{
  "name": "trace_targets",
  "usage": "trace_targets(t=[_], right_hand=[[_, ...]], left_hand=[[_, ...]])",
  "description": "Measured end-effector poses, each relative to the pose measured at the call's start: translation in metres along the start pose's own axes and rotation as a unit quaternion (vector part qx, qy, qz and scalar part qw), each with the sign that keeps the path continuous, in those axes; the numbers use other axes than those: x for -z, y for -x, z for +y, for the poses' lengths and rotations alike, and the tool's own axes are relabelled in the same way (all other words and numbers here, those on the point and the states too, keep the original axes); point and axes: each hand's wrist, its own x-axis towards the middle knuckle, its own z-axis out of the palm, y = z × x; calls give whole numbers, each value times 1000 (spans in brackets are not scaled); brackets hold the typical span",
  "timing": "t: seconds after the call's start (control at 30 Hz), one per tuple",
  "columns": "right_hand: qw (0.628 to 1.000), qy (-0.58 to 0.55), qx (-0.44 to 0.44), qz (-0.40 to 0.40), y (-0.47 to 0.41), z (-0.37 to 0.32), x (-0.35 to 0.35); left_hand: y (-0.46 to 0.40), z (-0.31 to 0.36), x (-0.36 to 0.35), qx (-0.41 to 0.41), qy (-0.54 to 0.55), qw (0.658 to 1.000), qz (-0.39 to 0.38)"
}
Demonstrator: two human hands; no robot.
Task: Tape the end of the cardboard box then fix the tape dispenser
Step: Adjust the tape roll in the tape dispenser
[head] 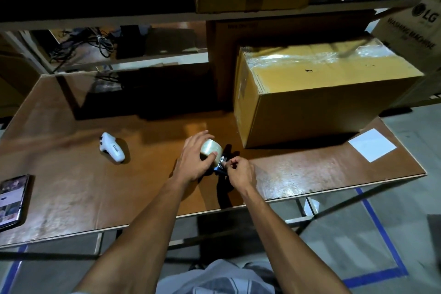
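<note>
Between the hands, the left hand grips the tape roll; the right hand pinches the dispenser.

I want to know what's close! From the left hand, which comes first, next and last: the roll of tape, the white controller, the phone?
1. Roll of tape: under the left hand, its fingers holding it.
2. White controller: out to the left on the table.
3. Phone: farthest, at the table's left edge.

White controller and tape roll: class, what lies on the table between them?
Only bare table separates the controller from the left hand gripping the roll, in the head view.
</note>
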Motion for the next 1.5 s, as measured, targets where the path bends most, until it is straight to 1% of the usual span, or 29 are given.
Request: trace_targets(t=[0.1,0.3,0.57,0.77,0.9,0.97,1.1,1.27,1.5], right_hand=[[1000,-28,-7,-8,-1,1,1],[995,-81,-53,-6,-4,5,-2],[996,-38,-81,1,-8,4,-1],[994,-32,-100,-7,-6,4,0],[996,3,-88,2,-1,0,1],[997,-18,-75,-10,-1,3,2],[992,-103,-69,-23,-7,14,5],[994,-85,-70,-27,-8,13,3],[991,-108,-58,-51,-9,18,4]], left_hand=[[0,-1,0,2,3,1000,0],[-1,-3,3,6,15,1000,-2],[-2,-1,6,19,20,999,-18],[-5,-3,8,17,27,999,-28],[-6,-7,10,16,31,999,-27],[-7,-7,11,20,36,999,-31],[-10,-10,12,25,42,998,-32],[-10,-7,12,24,37,998,-36],[-11,-8,12,19,32,998,-46]])
